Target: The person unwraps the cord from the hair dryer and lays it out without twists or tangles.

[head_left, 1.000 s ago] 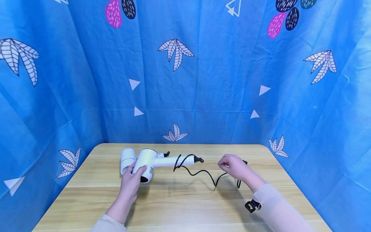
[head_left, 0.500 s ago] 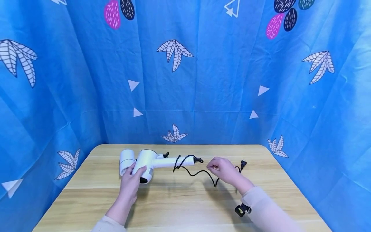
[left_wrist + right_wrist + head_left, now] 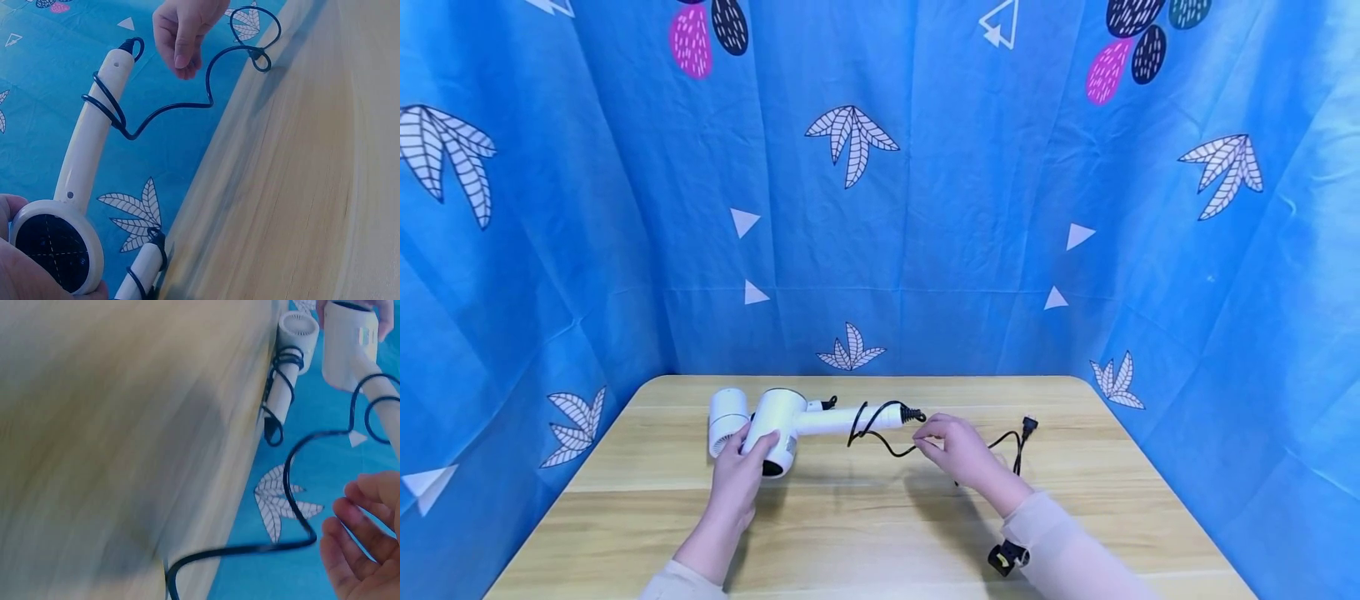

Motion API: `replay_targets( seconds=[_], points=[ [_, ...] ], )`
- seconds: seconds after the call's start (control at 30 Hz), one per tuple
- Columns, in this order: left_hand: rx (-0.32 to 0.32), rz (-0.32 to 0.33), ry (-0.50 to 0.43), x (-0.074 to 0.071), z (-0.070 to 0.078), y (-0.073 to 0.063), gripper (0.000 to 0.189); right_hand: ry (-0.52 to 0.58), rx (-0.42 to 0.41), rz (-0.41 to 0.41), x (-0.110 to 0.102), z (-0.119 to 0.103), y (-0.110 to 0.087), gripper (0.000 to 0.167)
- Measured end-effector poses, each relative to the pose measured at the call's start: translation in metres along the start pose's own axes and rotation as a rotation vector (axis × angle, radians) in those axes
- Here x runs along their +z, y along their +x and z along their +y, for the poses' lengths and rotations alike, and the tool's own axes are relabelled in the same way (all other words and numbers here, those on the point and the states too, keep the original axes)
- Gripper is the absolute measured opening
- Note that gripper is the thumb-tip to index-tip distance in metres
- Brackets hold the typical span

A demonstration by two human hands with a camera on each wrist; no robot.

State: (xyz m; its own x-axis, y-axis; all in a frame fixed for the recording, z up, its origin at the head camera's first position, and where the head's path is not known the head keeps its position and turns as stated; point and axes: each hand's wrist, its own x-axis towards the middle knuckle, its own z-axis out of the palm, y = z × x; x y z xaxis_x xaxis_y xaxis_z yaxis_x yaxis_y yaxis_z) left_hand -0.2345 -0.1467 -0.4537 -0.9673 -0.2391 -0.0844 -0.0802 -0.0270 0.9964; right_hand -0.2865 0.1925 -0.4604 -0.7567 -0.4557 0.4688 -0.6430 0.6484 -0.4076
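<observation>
My left hand [image 3: 733, 477] grips the head of a white hair dryer [image 3: 777, 421], which is raised over the table with its handle pointing right. A black cord [image 3: 250, 549] loops around the handle's end, sags, and runs right to a plug [image 3: 1029, 424]. Beside the cord, just right of the handle end, is my right hand [image 3: 957, 450]. Its fingers [image 3: 357, 547] are loosely bent, with nothing between them, and the right wrist view shows a gap between them and the cord. In the left wrist view the same hand [image 3: 186, 34] hangs apart from the cord.
A second white hair dryer [image 3: 727, 414] lies at the table's back left, its own cord wound round its handle [image 3: 281, 394]. The wooden table [image 3: 850, 533] ends at a blue patterned curtain [image 3: 880, 250] at the back and on both sides.
My right hand has moved left toward the end of the dryer's handle. The plug, earlier mostly hidden behind it, now shows. My left hand and the dryer have stayed in place.
</observation>
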Motion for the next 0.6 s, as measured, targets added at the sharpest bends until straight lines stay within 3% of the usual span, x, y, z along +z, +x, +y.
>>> replay_targets(
  seconds=[0.17,0.6],
  points=[
    [0.004,0.002,-0.009,0.001,-0.001,0.0,0.086,-0.014,-0.025,0.003,0.011,-0.008,0.002,0.009],
    [0.004,-0.008,-0.014,0.002,-0.003,0.0,0.085,0.014,0.105,0.026,0.036,-0.025,0.008,0.024]
  ],
)
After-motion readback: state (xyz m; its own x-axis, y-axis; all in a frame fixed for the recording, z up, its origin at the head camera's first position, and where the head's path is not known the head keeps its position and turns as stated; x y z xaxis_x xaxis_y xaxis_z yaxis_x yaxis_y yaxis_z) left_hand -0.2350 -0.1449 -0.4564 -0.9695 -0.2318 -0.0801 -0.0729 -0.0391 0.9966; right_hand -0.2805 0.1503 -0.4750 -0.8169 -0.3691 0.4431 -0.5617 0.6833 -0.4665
